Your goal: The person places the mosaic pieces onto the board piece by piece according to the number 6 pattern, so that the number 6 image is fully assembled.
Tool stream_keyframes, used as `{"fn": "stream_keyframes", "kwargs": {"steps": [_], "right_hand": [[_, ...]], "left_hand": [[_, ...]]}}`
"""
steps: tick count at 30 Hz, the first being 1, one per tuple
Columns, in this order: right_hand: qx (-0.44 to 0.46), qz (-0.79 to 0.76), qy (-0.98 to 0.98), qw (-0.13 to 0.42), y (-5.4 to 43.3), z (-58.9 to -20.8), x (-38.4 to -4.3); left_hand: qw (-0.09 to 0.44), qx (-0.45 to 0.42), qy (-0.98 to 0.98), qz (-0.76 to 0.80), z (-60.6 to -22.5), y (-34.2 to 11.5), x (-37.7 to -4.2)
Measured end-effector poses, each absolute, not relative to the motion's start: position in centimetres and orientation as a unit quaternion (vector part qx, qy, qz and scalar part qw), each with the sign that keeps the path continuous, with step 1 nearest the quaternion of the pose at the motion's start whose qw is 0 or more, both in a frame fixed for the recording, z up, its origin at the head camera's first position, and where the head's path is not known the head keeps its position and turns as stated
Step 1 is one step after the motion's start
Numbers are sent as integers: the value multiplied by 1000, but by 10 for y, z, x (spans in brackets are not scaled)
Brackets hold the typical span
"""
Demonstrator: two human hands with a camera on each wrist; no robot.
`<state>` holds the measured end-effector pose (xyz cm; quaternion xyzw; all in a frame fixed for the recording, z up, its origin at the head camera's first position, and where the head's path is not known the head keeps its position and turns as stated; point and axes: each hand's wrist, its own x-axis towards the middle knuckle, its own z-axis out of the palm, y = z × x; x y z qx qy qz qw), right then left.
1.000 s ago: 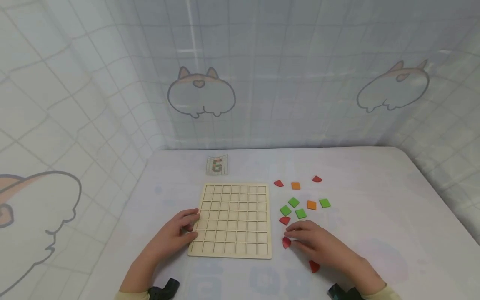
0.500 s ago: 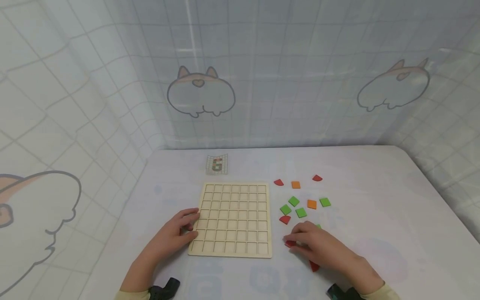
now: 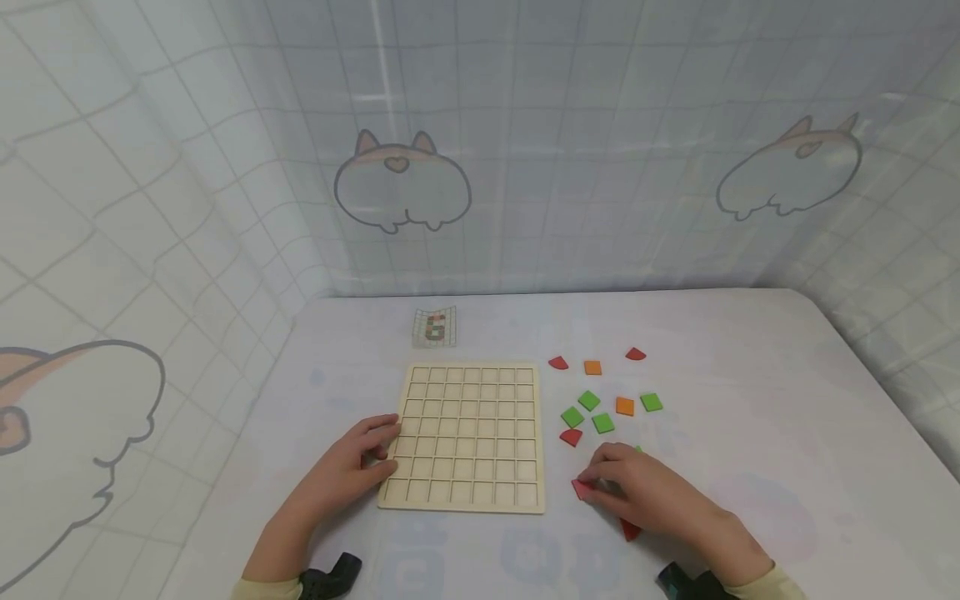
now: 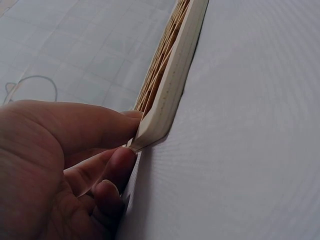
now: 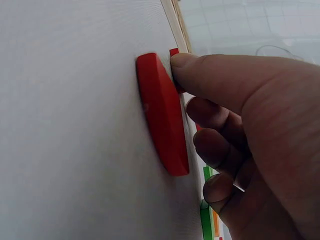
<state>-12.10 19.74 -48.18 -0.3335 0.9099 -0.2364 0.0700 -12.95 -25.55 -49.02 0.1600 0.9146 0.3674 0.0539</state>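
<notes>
With the right hand point(image 3: 637, 492), pinches a red piece point(image 3: 580, 490) between thumb and fingertips, just right of the wooden grid board point(image 3: 465, 437), near its lower right corner.
Covers part of that piece with the fingers, so hard to tell whether lifted off the table point(image 3: 750, 392); also hides part of a second red piece point(image 3: 631, 531) below the hand and all but a sliver of a green square point(image 3: 638, 449) behind the knuckles. Reaches in from the lower right, fingers bent down toward the thumb. With the left hand point(image 3: 356, 462), touches the board's left edge, thumb near the lower corner and fingers farther up, loosely spread, lower fingertips dim in the left wrist view. Cut off at the bottom of the head view: both sleeves and black wrist straps point(image 3: 330, 577).
</notes>
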Motion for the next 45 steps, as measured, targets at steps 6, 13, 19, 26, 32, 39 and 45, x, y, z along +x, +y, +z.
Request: {"fn": "stream_keyframes", "kwargs": {"steps": [6,13,19,26,32,39,45], "right_hand": [[-320,-229,916,72,194,-479,-121],[-311,-237,918,65,192,-474,-123],[-294,-233,926,35,185,-465,-138],[-307,-239,921,-28,174,-457,-166],[-302,-244,921,-21,157,-453,-187],[-293,-219,931,-3,133,-450,-202],[-290,-213,933,-7,111,-453,-213]], "left_hand": [[58,157,913,373,-491,-257,-130],[56,168,911,373,-490,-257,-129],[53,164,911,375,-491,-256,-129],[50,123,924,359,-492,-251,-128],[53,92,930,353,-490,-246,-126],[56,81,926,364,-490,-245,-125],[51,90,924,368,-493,-247,-125]]}}
